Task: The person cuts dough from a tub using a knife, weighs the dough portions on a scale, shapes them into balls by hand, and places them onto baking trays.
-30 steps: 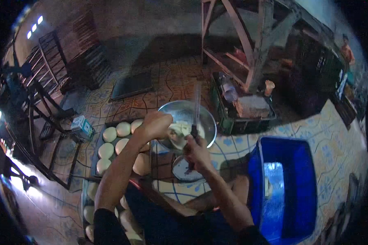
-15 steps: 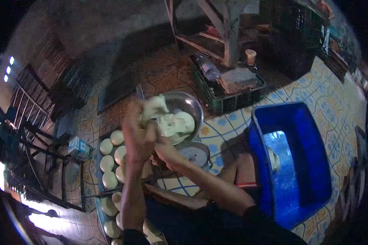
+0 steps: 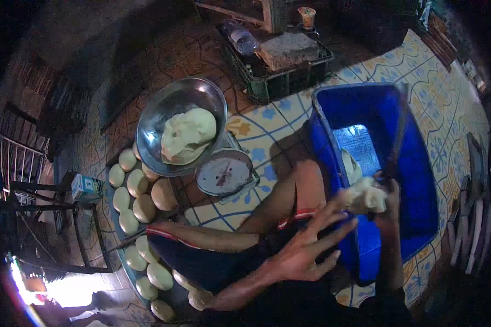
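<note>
My right hand (image 3: 386, 204) is closed around the handle end of a long narrow blade (image 3: 396, 128), which points up over the blue tub (image 3: 337, 109) and is partly blurred. A ragged piece of dough (image 3: 368, 197) lies against that hand, above the tub's near left edge. My left hand (image 3: 305, 253) has its fingers spread, their tips close to the dough; whether they touch it I cannot tell. Inside the tub lies another pale lump of dough (image 3: 351, 166). A steel bowl (image 3: 155, 114) holds a large mass of dough (image 3: 188, 136), beside a round-dialled scale (image 3: 223, 173).
Rounded dough balls (image 3: 121, 199) sit in rows on trays to the left. At the back stands a dark green crate (image 3: 289, 84) with a stone slab (image 3: 289, 50) and a clear plastic bottle (image 3: 241, 38). My bent legs (image 3: 305, 188) are between scale and tub.
Both hands have moved from the bowl rightward to the tub, with the piece of dough. My left hand's fingers have spread. The view has turned down and right.
</note>
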`<action>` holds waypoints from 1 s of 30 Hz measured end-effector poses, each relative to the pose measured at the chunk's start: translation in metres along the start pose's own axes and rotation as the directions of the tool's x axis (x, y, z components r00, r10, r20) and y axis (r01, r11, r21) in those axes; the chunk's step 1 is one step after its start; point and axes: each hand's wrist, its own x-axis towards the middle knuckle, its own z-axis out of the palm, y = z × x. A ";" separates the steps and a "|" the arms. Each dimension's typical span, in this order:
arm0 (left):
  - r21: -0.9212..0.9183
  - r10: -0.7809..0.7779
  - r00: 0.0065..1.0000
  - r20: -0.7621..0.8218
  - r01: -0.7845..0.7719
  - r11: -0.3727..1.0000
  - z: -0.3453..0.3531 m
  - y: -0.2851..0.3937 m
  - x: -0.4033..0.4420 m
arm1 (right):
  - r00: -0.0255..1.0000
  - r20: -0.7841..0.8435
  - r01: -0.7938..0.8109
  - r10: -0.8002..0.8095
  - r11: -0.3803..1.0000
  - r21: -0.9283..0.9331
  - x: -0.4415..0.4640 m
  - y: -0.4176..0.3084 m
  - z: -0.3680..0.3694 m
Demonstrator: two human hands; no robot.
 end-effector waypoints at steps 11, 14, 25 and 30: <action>-0.103 -0.413 0.857 -0.308 0.401 0.910 -0.010 -0.042 -0.030 | 0.976 -0.157 0.017 -0.152 0.769 -0.639 0.033 0.075 -0.153; -0.154 -0.536 0.748 -0.391 0.521 0.840 -0.026 -0.047 -0.045 | 0.938 -0.169 0.125 -0.303 0.749 -0.651 0.040 0.068 -0.144; 0.223 -0.139 0.556 -0.819 0.532 0.817 -0.143 -0.029 -0.068 | 0.980 -0.120 0.028 -0.161 0.699 -0.714 0.034 0.057 -0.118; 0.286 -0.041 0.579 -0.814 0.462 0.839 -0.187 -0.031 -0.041 | 0.984 -0.116 0.034 -0.132 0.789 -0.614 0.032 0.057 -0.101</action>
